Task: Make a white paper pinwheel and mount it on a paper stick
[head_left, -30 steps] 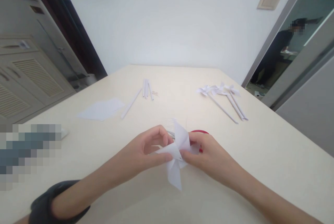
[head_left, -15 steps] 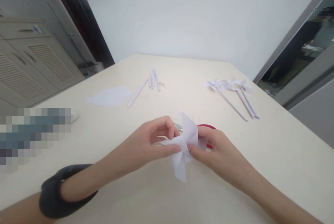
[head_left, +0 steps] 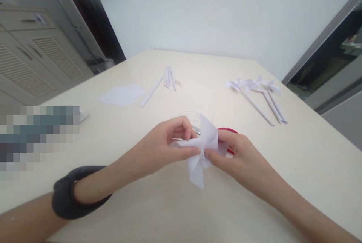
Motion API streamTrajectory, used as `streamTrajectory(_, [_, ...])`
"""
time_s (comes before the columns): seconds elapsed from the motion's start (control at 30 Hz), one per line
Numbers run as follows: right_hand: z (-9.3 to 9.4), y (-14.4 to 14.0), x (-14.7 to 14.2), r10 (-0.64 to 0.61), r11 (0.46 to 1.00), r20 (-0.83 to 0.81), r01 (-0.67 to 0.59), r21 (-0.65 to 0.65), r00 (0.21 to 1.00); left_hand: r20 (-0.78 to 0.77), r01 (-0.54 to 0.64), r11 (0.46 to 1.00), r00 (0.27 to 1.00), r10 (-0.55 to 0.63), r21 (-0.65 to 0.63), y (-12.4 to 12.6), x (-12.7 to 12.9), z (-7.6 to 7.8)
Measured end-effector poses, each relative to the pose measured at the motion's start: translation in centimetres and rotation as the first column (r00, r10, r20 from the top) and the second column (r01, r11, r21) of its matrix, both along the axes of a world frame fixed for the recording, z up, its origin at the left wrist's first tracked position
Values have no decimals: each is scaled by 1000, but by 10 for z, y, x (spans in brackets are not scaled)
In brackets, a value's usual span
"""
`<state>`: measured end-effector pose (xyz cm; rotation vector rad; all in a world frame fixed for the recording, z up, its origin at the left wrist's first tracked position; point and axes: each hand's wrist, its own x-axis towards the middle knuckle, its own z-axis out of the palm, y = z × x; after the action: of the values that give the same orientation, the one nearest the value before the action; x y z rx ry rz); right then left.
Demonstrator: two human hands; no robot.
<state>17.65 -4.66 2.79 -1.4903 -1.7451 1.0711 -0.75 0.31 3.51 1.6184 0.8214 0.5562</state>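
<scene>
Between my hands is a white paper pinwheel (head_left: 208, 133), its folded blades pointing up, down and to the sides. My left hand (head_left: 177, 141) pinches the left blade close to the centre, thumb in front. On the other side my right hand (head_left: 230, 146) grips the pinwheel near its middle, with the thumb at the centre and the fingers behind the paper. Just behind the pinwheel lie scissors (head_left: 227, 129) with red handles, partly hidden by my right hand and the paper. Thin pale strands (head_left: 194, 114) lie near the blades of the scissors.
Three finished-looking pinwheels on paper sticks (head_left: 257, 107) lie at the right of the table (head_left: 141, 213). Flat white sheets (head_left: 121, 95) are at the left. Several rolled paper sticks (head_left: 169, 77) and small wire-like pieces (head_left: 178, 83) sit at the back. A blurred-out object (head_left: 36, 133) is at the left edge.
The view has tilted slightly, so the table things appear a little higher and further right. Both hands keep hold of the pinwheel; my left thumb is a little closer to its centre.
</scene>
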Motion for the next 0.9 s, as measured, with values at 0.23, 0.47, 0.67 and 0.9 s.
streamTrajectory(0.23, [-2, 0, -2, 24, 1000, 3, -24, -1, 1000, 21, -37, 998, 999, 36, 59, -2, 1, -6])
streamTrajectory(0.47, [-4, 0, 0, 13, 1000, 27, -13, 17, 1000, 36, 7, 999, 999, -8, 37, -1, 0, -7])
streamTrajectory(0.67, [-1, 0, -1, 19, 1000, 17, -19, 0, 1000, 15, -32, 998, 999, 31, 53, -1, 3, -5])
streamTrajectory(0.9, [3, -1, -1, 18, 999, 15, -18, -48, 1000, 21, -56, 995, 998, 54, 81, -2, 3, -9])
